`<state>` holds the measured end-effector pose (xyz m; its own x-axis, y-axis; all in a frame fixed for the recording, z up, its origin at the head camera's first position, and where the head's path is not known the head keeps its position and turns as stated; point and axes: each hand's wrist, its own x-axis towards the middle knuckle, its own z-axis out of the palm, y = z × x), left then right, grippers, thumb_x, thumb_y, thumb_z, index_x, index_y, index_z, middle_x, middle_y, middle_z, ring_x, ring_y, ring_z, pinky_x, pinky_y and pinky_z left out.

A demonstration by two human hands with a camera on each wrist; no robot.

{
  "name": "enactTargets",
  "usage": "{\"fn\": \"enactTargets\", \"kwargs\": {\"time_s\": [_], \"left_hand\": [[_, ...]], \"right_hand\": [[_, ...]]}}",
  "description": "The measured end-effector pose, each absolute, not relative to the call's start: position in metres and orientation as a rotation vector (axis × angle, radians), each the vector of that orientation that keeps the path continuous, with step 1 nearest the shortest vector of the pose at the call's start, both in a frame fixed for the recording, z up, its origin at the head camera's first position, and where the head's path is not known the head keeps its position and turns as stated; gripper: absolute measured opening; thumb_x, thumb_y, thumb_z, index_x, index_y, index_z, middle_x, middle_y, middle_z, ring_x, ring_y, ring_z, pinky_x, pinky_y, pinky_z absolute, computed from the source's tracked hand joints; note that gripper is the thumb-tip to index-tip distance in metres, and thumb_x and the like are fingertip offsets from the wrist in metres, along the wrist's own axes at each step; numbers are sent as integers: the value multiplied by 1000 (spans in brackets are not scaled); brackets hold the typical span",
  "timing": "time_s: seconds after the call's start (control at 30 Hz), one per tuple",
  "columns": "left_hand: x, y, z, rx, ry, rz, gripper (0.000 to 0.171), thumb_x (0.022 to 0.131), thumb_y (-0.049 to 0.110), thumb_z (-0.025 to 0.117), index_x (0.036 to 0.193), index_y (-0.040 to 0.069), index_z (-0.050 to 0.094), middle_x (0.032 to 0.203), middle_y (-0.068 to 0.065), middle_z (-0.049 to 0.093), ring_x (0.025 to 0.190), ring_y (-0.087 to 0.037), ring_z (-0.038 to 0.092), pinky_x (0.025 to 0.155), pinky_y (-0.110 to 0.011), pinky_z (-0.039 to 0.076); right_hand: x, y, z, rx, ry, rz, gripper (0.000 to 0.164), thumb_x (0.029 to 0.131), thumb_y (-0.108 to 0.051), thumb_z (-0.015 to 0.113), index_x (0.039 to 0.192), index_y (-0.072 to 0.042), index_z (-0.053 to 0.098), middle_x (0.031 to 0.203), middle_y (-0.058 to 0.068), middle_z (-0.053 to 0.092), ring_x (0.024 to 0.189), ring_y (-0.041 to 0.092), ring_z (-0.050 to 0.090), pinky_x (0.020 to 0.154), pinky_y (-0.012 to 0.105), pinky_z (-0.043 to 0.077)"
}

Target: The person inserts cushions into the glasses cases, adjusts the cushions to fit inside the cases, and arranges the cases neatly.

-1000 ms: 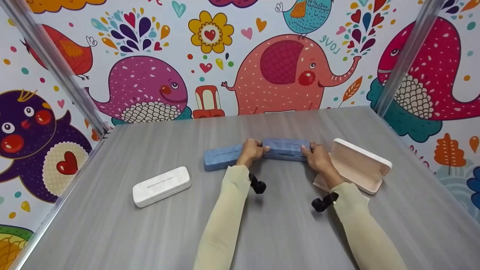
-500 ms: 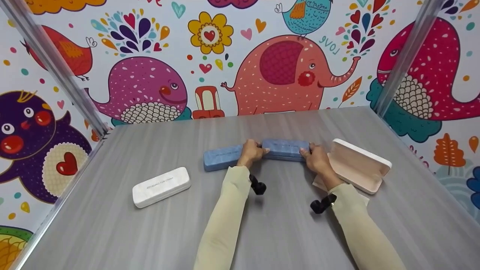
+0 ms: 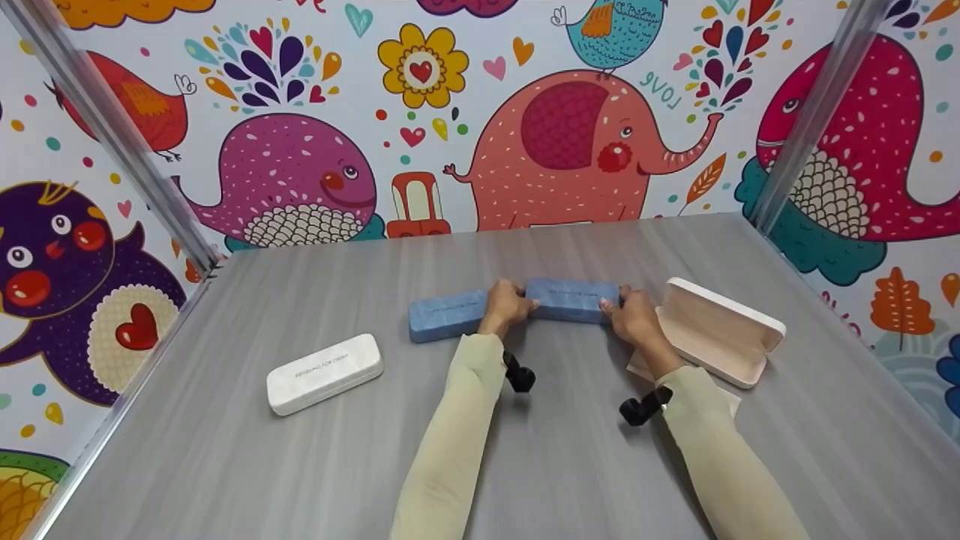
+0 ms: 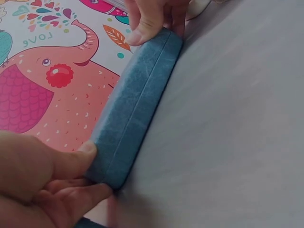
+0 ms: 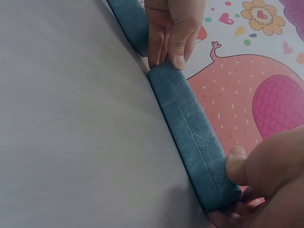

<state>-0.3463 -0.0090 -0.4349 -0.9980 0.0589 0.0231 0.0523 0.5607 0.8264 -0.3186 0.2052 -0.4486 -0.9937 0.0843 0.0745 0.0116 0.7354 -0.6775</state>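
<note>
A blue glasses case (image 3: 573,300) with small print on its lid lies closed on the table, one end in each hand. At its left end my left hand (image 3: 508,306) pinches the case, thumb on the near upper edge. My right hand (image 3: 634,319) grips the opposite end the same way. In the left wrist view, the seam of the case (image 4: 135,114) runs closed along its side. The right wrist view also shows the case (image 5: 194,137) held at both ends. Another blue glasses case (image 3: 446,315) lies just left of my left hand, its right end hidden behind that hand.
A white glasses case (image 3: 325,374) lies closed at the left. On the right, an open white case (image 3: 716,334) shows its pale pink lining, with a thin pale cloth (image 3: 730,401) partly under it. Patterned walls (image 3: 420,150) border the grey table (image 3: 300,480).
The lid of the blue glasses case between my hands has come down; the dark gap along its front is gone. Both hands stay at its ends. The other cases have not moved.
</note>
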Motion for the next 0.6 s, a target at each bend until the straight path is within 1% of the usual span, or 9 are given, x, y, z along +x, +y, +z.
{"fn": "enactTargets", "kwargs": {"time_s": [0.1, 0.17, 0.3, 0.33, 0.4, 0.47, 0.53, 0.57, 0.6], "left_hand": [[-346, -6, -435, 111, 2798, 1461, 60, 86, 7, 77, 59, 14, 23, 59, 7, 14, 58, -12, 15, 58, -28, 16], [-345, -5, -434, 108, 2802, 1463, 60, 86, 6, 76, 59, 14, 23, 59, 7, 14, 58, -12, 15, 57, -28, 16], [-345, -4, -434, 91, 2808, 1450, 58, 87, 7, 76, 60, 13, 25, 60, 6, 16, 57, -12, 16, 56, -27, 17], [-344, -3, -434, 85, 2813, 1444, 56, 87, 7, 76, 59, 12, 27, 59, 6, 18, 57, -12, 18, 55, -27, 19], [-344, -2, -434, 70, 2822, 1441, 48, 87, 8, 76, 58, 9, 38, 59, 4, 29, 58, -13, 25, 56, -26, 24], [-343, -2, -435, 60, 2832, 1437, 34, 87, 8, 77, 62, 4, 54, 62, 0, 45, 62, -15, 33, 58, -26, 31], [-343, -2, -435, 43, 2830, 1447, 17, 86, 8, 77, 75, -2, 69, 74, -5, 63, 67, -16, 42, 63, -26, 41], [-343, -2, -435, 34, 2830, 1451, 13, 86, 8, 77, 83, -5, 73, 83, -9, 69, 71, -17, 46, 67, -27, 46], [-343, -1, -435, 26, 2829, 1453, 15, 86, 8, 77, 90, -7, 75, 90, -12, 73, 74, -17, 51, 71, -28, 50]], "right_hand": [[-319, 206, -447, -108, -2859, 1110, 41, 103, -19, 56, 124, 16, 52, 124, 38, 57, 113, 42, 55, 101, 54, 44], [-319, 205, -446, -119, -2867, 1120, 44, 103, -19, 56, 130, 16, 50, 130, 39, 55, 119, 44, 54, 104, 54, 43], [-320, 205, -445, -126, -2877, 1140, 47, 103, -19, 55, 132, 17, 48, 133, 39, 53, 125, 46, 52, 108, 54, 41], [-320, 205, -444, -126, -2883, 1142, 48, 103, -19, 55, 134, 17, 47, 135, 39, 51, 127, 47, 51, 109, 54, 40], [-320, 205, -444, -121, -2892, 1140, 51, 103, -19, 54, 136, 18, 43, 138, 40, 49, 131, 49, 48, 112, 55, 38], [-320, 206, -444, -118, -2907, 1135, 53, 104, -20, 54, 139, 18, 40, 140, 41, 46, 134, 51, 45, 114, 55, 36], [-321, 206, -444, -118, -2917, 1132, 55, 104, -20, 54, 141, 18, 39, 141, 41, 44, 135, 51, 43, 115, 55, 35], [-321, 205, -443, -120, -2921, 1134, 55, 104, -21, 54, 140, 17, 39, 141, 41, 45, 134, 51, 44, 115, 55, 36], [-321, 205, -442, -125, -2924, 1143, 54, 104, -21, 54, 140, 17, 40, 140, 40, 46, 133, 50, 46, 114, 55, 37]]}}
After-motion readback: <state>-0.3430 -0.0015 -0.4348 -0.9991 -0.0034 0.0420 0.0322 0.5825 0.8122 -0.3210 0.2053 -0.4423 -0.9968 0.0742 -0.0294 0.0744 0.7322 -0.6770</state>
